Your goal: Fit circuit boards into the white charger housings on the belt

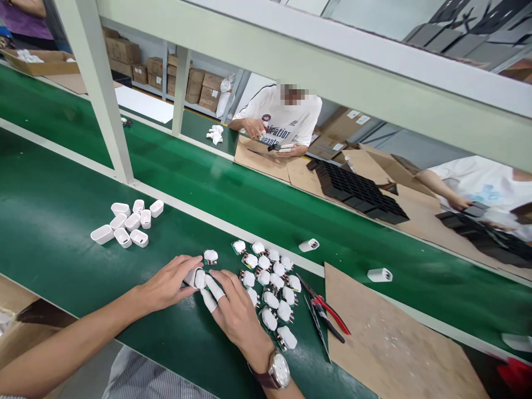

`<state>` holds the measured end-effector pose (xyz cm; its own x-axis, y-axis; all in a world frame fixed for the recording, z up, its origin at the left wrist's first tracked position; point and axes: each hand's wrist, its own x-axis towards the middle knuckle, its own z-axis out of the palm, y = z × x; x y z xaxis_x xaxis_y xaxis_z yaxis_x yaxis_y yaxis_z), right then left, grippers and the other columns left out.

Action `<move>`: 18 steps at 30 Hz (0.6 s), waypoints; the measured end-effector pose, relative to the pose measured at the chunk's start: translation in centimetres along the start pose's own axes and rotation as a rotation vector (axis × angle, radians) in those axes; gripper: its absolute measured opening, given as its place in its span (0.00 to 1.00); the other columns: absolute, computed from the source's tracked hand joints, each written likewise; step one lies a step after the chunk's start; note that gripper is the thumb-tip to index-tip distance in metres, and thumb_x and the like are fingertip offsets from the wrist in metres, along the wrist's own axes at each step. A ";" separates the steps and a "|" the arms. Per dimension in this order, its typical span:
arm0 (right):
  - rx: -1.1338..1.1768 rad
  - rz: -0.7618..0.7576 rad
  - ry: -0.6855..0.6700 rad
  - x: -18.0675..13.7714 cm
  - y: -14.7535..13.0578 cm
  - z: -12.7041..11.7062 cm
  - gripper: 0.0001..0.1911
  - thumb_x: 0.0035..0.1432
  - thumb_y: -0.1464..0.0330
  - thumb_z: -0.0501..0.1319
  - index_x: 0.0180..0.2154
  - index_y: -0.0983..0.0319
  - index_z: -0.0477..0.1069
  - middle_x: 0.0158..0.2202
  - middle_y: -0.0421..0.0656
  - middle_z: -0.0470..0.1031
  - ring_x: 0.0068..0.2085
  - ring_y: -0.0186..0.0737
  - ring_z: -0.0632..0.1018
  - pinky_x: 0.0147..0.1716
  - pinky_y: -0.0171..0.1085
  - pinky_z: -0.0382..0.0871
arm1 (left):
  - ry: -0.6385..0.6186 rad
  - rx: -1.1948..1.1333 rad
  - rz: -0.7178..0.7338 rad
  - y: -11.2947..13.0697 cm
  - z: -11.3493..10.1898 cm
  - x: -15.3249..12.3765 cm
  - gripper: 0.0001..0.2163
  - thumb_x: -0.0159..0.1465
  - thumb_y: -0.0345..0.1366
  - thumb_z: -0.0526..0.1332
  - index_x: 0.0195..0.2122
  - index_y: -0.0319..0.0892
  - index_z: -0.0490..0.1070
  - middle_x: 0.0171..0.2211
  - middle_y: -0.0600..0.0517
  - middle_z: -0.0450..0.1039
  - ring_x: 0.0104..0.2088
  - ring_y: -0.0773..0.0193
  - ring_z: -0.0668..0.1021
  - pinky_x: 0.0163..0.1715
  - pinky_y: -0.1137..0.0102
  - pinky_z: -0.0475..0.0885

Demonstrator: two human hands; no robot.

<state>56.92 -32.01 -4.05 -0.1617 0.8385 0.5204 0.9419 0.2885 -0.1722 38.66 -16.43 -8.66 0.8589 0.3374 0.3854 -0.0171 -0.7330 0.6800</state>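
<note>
My left hand (168, 285) and my right hand (233, 310) meet low on the green bench, fingers pinched together on one small white charger part (198, 277). White finger cots cover two fingers of my right hand, and a watch sits on that wrist. Just right of my hands lies a cluster of several white charger inserts with metal pins (271, 288). One more insert (210, 255) lies just above my fingers. A group of several empty white charger shells (127, 223) sits to the upper left.
Red-handled pliers (326, 313) lie beside a cardboard sheet (386, 338) at right. Two finished white chargers (308, 245) (379, 275) rest on the green belt. Across it, two other people work near black trays (357, 194). A white frame post (102, 94) stands at left.
</note>
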 end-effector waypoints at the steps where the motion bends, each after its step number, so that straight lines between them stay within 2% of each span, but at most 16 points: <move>1: -0.004 0.003 -0.007 0.2 -0.1 -0.1 0.19 0.63 0.85 0.57 0.53 0.65 0.70 0.56 0.56 0.73 0.57 0.55 0.73 0.54 0.56 0.79 | -0.004 0.002 -0.007 -0.1 0.0 0.0 0.36 0.72 0.32 0.63 0.75 0.53 0.43 0.61 0.44 0.72 0.60 0.49 0.74 0.60 0.50 0.75; 8: -0.013 0.022 -0.073 0.6 -0.3 -0.4 0.14 0.62 0.84 0.56 0.42 0.62 0.71 0.57 0.55 0.70 0.58 0.56 0.71 0.55 0.58 0.79 | -0.047 -0.005 -0.074 -0.1 -0.1 0.0 0.36 0.71 0.34 0.65 0.73 0.52 0.45 0.62 0.45 0.73 0.61 0.49 0.75 0.60 0.50 0.73; 12: -0.023 0.030 -0.112 1.1 -0.6 -1.0 0.12 0.63 0.82 0.56 0.34 0.61 0.68 0.55 0.56 0.69 0.57 0.56 0.70 0.51 0.56 0.81 | -0.093 -0.006 -0.127 0.3 -0.2 0.0 0.35 0.72 0.35 0.65 0.73 0.53 0.45 0.63 0.46 0.73 0.63 0.49 0.76 0.63 0.49 0.70; 18: -0.037 0.033 -0.142 1.4 -0.8 -0.6 0.13 0.61 0.84 0.56 0.30 0.62 0.69 0.55 0.56 0.69 0.56 0.56 0.70 0.52 0.54 0.81 | -0.097 -0.013 -0.117 0.1 0.1 -0.1 0.32 0.72 0.34 0.63 0.72 0.52 0.47 0.64 0.45 0.73 0.63 0.49 0.75 0.63 0.49 0.70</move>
<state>56.17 -31.37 -2.68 -0.1682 0.9051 0.3906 0.9571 0.2449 -0.1552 38.59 -16.65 -8.69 0.9007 0.3611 0.2415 0.0799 -0.6842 0.7249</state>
